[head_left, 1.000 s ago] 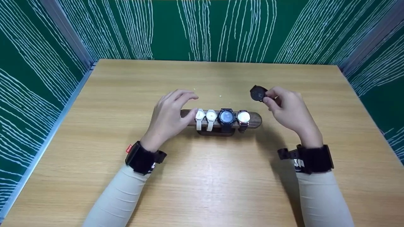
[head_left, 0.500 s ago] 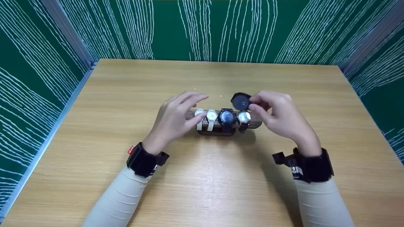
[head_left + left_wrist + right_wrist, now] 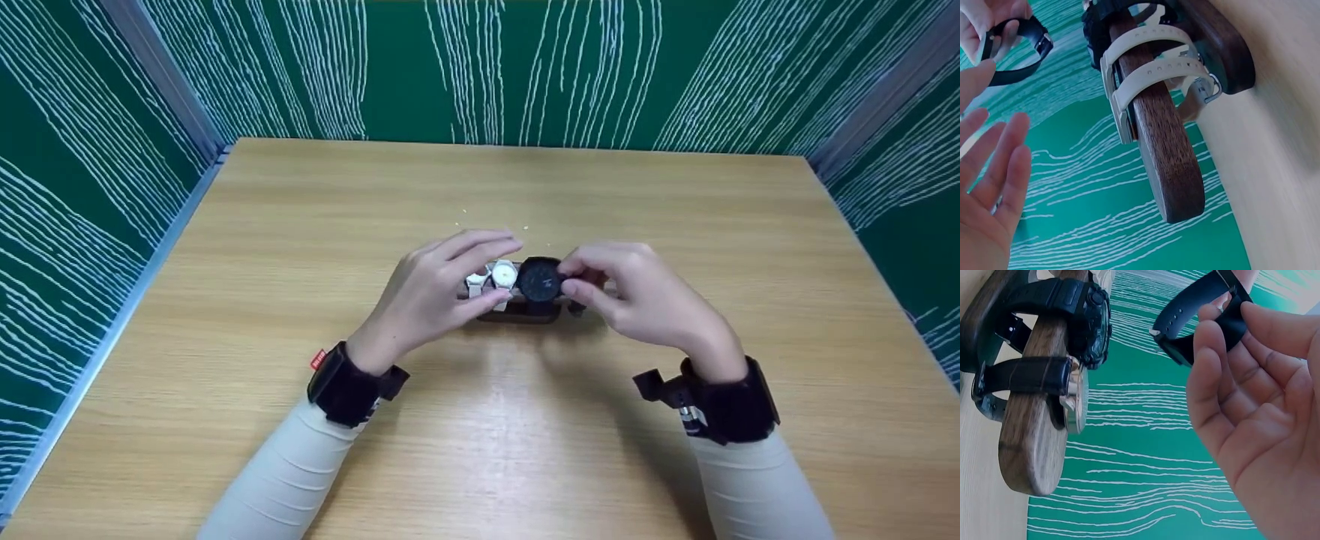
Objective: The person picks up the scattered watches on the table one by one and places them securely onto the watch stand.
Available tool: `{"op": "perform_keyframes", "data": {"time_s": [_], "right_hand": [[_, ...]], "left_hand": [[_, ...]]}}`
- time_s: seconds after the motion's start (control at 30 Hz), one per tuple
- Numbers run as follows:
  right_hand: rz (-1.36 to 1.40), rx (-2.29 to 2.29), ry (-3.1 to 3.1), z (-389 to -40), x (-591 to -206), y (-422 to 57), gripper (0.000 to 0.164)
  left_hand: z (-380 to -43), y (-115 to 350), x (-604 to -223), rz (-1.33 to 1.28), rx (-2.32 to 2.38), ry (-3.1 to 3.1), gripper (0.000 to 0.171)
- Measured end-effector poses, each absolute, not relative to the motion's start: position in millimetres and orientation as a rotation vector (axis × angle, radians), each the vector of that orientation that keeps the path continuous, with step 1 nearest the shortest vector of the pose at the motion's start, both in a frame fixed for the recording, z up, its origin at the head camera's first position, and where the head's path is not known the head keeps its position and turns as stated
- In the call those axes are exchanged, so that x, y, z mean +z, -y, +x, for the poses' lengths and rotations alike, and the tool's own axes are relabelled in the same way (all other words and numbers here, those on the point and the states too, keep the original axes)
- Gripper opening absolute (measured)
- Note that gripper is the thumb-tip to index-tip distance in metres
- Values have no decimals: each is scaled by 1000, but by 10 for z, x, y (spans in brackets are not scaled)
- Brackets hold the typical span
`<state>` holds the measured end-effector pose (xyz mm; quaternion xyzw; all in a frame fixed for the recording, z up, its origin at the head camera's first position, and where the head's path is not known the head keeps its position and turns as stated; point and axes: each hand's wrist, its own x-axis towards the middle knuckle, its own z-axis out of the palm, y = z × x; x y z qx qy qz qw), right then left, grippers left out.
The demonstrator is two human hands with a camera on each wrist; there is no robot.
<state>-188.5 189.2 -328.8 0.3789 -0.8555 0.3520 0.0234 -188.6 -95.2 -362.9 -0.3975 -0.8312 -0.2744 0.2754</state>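
My right hand [image 3: 645, 300] pinches a black watch [image 3: 540, 279] by its strap, dark round face up, above the middle of a dark wooden watch stand [image 3: 1165, 140]. The strap forms a closed loop in both wrist views. My left hand [image 3: 439, 289] is just left of it, fingers extended and apart, holding nothing. Two white watches [image 3: 505, 275] hang on the stand's left part, one partly behind my left thumb. Further along the bar sit a bulky black watch [image 3: 1092, 326] and a dark-strapped watch [image 3: 1033, 376] with a metal case; from the head, the held watch and right hand mostly cover them.
The stand's base [image 3: 517, 315] rests on a light wooden table [image 3: 495, 427]. A few tiny pale specks [image 3: 526, 227] lie behind the stand. Green walls [image 3: 405, 75] with white wavy lines border the table's back and sides.
My right hand has carried the black watch leftward and toward me, from beyond the stand's right end to above its middle. My left hand has moved slightly right, still holding nothing.
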Motion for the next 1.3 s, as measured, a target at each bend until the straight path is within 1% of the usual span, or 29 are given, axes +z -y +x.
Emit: {"op": "perform_keyframes", "data": {"time_s": [0.23, 0.37, 0.77, 1.3], "right_hand": [[1235, 1110, 2674, -1878, -3287, -1866, 8], [1270, 1110, 2678, -1886, -3276, -1864, 9], [1293, 1170, 2669, -1890, -3303, -1872, 8], [1310, 1320, 2639, -1897, -3333, -1886, 9]], "left_hand": [[-1865, 931, -3642, -1159, -843, 2228, 39], [-1857, 931, -3649, -1208, -901, 2226, 34], [-1868, 933, -3675, -1248, -958, 2230, 34], [-1853, 932, -3661, -1326, -1156, 2230, 32]]}}
